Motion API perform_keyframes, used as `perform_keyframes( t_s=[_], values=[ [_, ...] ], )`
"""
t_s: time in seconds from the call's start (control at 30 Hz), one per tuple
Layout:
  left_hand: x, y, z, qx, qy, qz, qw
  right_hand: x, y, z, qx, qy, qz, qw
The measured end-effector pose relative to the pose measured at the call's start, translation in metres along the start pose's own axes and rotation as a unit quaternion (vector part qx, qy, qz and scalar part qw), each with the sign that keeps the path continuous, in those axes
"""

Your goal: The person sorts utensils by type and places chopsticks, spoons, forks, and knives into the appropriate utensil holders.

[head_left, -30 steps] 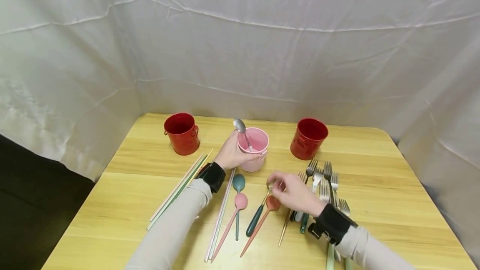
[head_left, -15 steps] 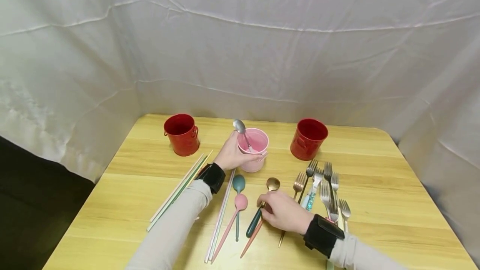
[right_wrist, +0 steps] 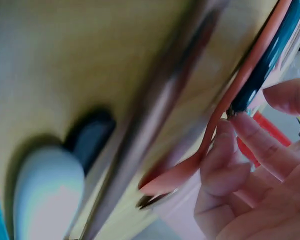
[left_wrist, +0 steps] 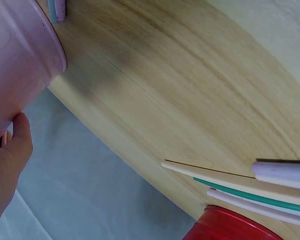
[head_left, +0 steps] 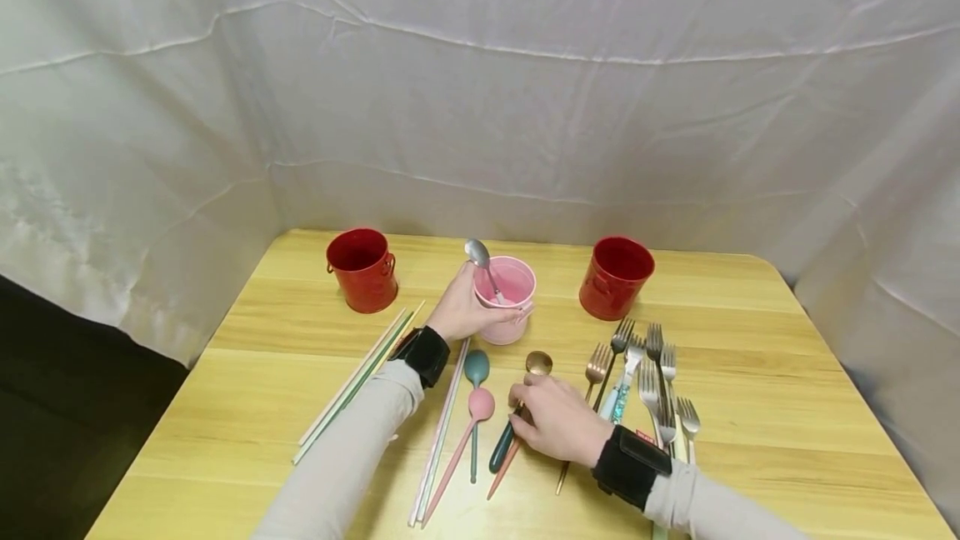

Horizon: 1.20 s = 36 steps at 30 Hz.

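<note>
My left hand point(head_left: 467, 311) grips a small pink bucket point(head_left: 501, 332), in which a silver spoon point(head_left: 477, 253) leans with its bowl above the rim. My right hand point(head_left: 558, 419) is low over the table, its curled fingers and thumb round the neck of a gold spoon point(head_left: 538, 363) with a dark green handle. In the right wrist view, fingertips touch that handle point(right_wrist: 250, 90) where it joins the metal. An orange spoon point(right_wrist: 175, 177) lies right against it, partly under the hand. Left of these are a teal spoon point(head_left: 477, 366) and a pink spoon point(head_left: 482, 404), crossing each other.
Two red buckets stand at the back, one left point(head_left: 363, 273) and one right point(head_left: 615, 282). Several forks point(head_left: 654, 344) lie to the right, partly under the right sleeve. Chopsticks point(head_left: 360, 382) lie at the left, and another pair point(head_left: 442, 440) beside the spoons.
My right hand has come down from the gold spoon's bowl to its neck. The gold spoon has shifted slightly left, and the orange spoon has moved too. My left hand stays on the bucket.
</note>
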State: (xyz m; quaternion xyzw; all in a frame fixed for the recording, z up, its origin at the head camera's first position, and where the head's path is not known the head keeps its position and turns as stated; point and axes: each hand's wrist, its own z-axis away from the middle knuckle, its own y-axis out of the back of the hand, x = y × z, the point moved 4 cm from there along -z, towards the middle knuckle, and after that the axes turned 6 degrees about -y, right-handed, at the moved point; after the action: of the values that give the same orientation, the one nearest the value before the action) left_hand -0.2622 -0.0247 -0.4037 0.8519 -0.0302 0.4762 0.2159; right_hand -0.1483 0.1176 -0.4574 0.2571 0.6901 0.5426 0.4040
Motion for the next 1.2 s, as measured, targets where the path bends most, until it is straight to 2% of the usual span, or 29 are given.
perform_keyframes(
  t_s=[0.17, 0.2, 0.37, 0.53, 0.77, 0.9, 1.0, 1.2],
  values=[
    [-0.01, -0.001, -0.001, -0.004, -0.017, -0.026, 0.9995, -0.003, -0.004, 0.001, 0.001, 0.014, -0.026, 1.0],
    [-0.008, -0.001, -0.001, -0.004, -0.014, -0.021, 0.9997, -0.003, -0.004, 0.001, 0.002, 0.012, -0.031, 0.999],
    [-0.005, 0.0, -0.001, -0.003, -0.009, -0.015, 0.9998, 0.0, -0.003, -0.002, -0.014, -0.016, -0.045, 0.999],
    [-0.01, -0.001, -0.002, -0.003, -0.014, -0.028, 0.9995, 0.007, -0.004, -0.004, -0.031, -0.055, -0.061, 0.996],
    [-0.019, -0.002, 0.0, 0.003, -0.002, -0.024, 0.9997, 0.017, -0.002, -0.002, -0.005, -0.094, -0.097, 0.991],
    [-0.009, -0.002, 0.0, 0.0, -0.001, -0.013, 0.9999, 0.025, 0.0, 0.002, 0.037, -0.111, -0.124, 0.985],
    [0.001, 0.0, 0.0, -0.001, 0.002, -0.007, 1.0, 0.032, 0.003, 0.004, 0.068, -0.133, -0.159, 0.976],
    [-0.005, -0.001, 0.0, 0.001, -0.013, -0.023, 0.9996, 0.043, 0.009, 0.002, 0.11, -0.185, -0.263, 0.941]
  ],
)
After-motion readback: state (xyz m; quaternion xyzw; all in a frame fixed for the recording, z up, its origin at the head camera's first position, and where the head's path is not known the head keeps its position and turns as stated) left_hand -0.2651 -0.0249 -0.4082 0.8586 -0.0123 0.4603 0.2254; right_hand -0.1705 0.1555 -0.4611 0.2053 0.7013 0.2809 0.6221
